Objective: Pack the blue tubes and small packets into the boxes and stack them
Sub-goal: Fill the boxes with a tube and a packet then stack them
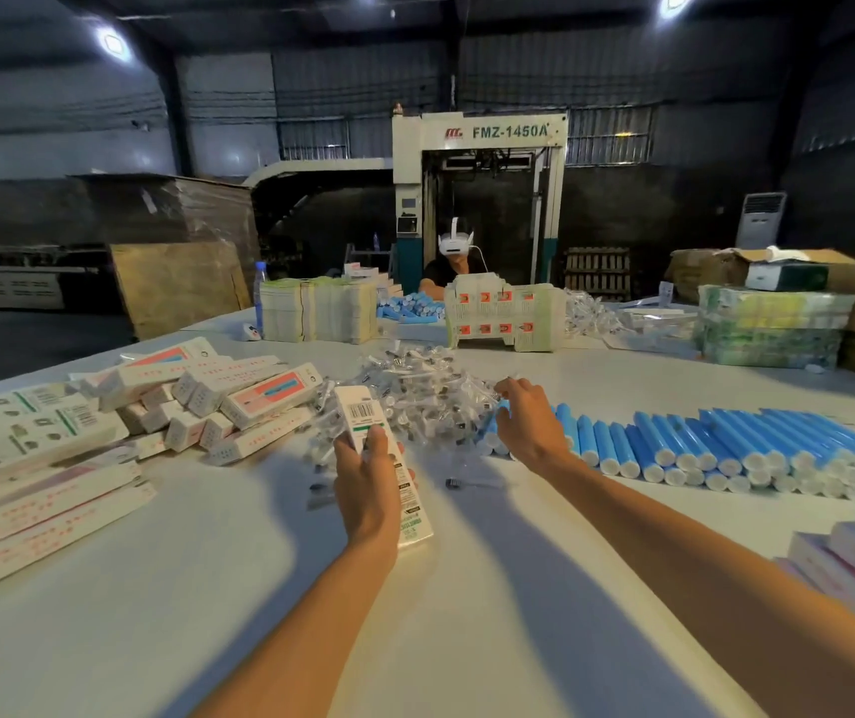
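While the left grip [369, 471] curls round a white box [361, 409] at the near edge of the packet heap [415, 386], the right grip [521, 427] closes its fingers on the end tube [488, 431] of the blue tubes [726, 448], ranked on the tabletop [259, 588] right of the heap. Tubes: likely light, smooth, apt to roll; take mid-barrel. Box: thin card, probably crushable; hold by the long edges. Packets: slippery film; pinch singly. Further boxes [218, 396]: piled left of the heap.
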{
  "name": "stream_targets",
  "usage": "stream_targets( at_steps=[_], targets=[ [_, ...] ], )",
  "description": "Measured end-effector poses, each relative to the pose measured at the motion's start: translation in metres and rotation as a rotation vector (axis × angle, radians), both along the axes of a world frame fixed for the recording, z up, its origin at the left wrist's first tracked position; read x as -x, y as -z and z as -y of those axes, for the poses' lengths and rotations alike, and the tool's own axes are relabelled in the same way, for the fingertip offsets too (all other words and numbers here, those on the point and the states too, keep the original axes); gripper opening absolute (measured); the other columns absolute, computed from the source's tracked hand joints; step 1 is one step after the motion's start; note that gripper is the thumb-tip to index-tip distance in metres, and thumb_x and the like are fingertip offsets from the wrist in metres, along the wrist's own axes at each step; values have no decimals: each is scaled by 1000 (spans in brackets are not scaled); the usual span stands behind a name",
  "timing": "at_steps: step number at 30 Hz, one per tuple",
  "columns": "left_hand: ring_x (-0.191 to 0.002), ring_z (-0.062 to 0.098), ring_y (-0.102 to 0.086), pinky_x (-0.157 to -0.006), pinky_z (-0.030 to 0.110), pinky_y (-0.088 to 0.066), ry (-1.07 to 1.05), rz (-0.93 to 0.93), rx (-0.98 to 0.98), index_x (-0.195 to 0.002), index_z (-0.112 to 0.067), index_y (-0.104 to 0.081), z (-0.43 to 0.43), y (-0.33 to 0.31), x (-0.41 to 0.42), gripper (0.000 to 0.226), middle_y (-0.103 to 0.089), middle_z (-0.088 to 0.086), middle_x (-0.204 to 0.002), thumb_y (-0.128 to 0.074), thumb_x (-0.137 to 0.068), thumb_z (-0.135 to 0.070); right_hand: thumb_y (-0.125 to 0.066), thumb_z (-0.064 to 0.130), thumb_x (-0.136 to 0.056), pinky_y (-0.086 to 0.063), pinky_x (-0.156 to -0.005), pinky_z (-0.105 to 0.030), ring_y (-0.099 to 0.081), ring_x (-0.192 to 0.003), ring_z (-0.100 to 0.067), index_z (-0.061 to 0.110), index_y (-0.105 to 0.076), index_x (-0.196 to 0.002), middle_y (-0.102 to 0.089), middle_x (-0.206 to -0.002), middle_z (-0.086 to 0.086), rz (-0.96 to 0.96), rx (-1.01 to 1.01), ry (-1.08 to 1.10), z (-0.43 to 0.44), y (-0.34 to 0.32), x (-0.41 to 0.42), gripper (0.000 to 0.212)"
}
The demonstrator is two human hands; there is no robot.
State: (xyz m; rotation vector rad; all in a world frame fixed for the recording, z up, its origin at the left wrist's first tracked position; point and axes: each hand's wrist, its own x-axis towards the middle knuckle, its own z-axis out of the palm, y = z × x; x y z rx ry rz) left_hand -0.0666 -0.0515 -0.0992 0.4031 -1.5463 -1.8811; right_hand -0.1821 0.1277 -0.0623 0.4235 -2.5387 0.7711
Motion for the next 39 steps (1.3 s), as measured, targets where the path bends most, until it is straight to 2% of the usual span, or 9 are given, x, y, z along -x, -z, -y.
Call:
stream_targets(
  at_steps=[6, 11, 18, 22, 26, 29, 32, 35, 39],
  targets=[
    [-92, 38, -75, -82, 59, -63, 48, -45, 50, -125, -25, -59, -4, 1, 2, 22, -76, 9, -110, -55, -109, -40, -52, 21, -104, -46, -94, -42, -54, -121, -36, 7, -53, -137, -64, -129, -17, -14, -276, -6, 29, -10, 29, 36],
    [-67, 18, -76, -54, 26, -57, 95, -63, 60, -131, -25, -59, -7, 3, 2, 25, -80, 1, -103, -53, -110, -38, -56, 0, -97, -47, -87, -43, -55, -117, -38, 2, -50, -129, -65, -122, -21, -11, -391, 65, 45, -1, 35, 33],
    [-67, 23, -77, -60, 35, -63, 185, -103, 42, -123, -28, -62, -10, 1, 3, 16, -81, -2, -93, -57, -110, -35, -57, -5, -90, -42, -74, -40, -64, -96, -37, 7, -47, -122, -68, -110, -15, -149, -421, 95, 42, -3, 15, 36],
    [-70, 26, -77, -66, 41, -64, 283, -119, 81, -126, -25, -61, -16, -3, 0, 22, -81, 0, -98, -59, -109, -37, -56, -3, -90, -40, -69, -37, -60, -93, -36, 3, -59, -106, -64, -110, -17, -76, -194, 52, 19, -9, -4, 18],
    [-83, 32, -80, -68, 39, -66, 446, -115, 65, -127, -22, -61, -31, -8, -13, 27, -81, 4, -107, -66, -105, -35, -63, -3, -92, -57, -86, -38, -66, -98, -27, 5, -76, -105, -71, -112, -14, -55, 150, -21, -21, -30, -35, 20],
    [-88, 38, -80, -72, 42, -66, 576, -133, 9, -133, -18, -59, -44, -12, -25, 35, -81, 8, -112, -71, -101, -27, -68, 2, -92, -62, -84, -34, -70, -96, -20, 12, -73, -110, -74, -112, -8, -71, 497, -74, -50, -53, -64, 21],
    [-89, 41, -79, -78, 49, -67, 626, -143, 18, -133, -19, -59, -52, -15, -33, 43, -80, 11, -111, -78, -96, -28, -76, 17, -94, -56, -70, -13, -71, -96, -8, 19, -59, -114, -72, -109, -4, -128, 811, -189, -67, -81, -93, 27],
    [-91, 42, -79, -81, 50, -66, 679, -154, 25, -132, -21, -59, -61, -16, -38, 53, -79, 13, -114, -85, -87, -33, -76, 20, -94, -53, -73, -11, -71, -87, -3, 13, -53, -120, -73, -99, -1, -228, 828, -288, -71, -105, -116, 36],
    [-91, 43, -79, -85, 57, -65, 730, -168, 87, -132, -15, -60, -68, -14, -41, 55, -78, 13, -118, -86, -88, -36, -73, 17, -96, -59, -78, -23, -69, -95, -10, 12, -58, -110, -67, -104, 0, -259, 563, -328, -59, -119, -129, 22]
  ],
)
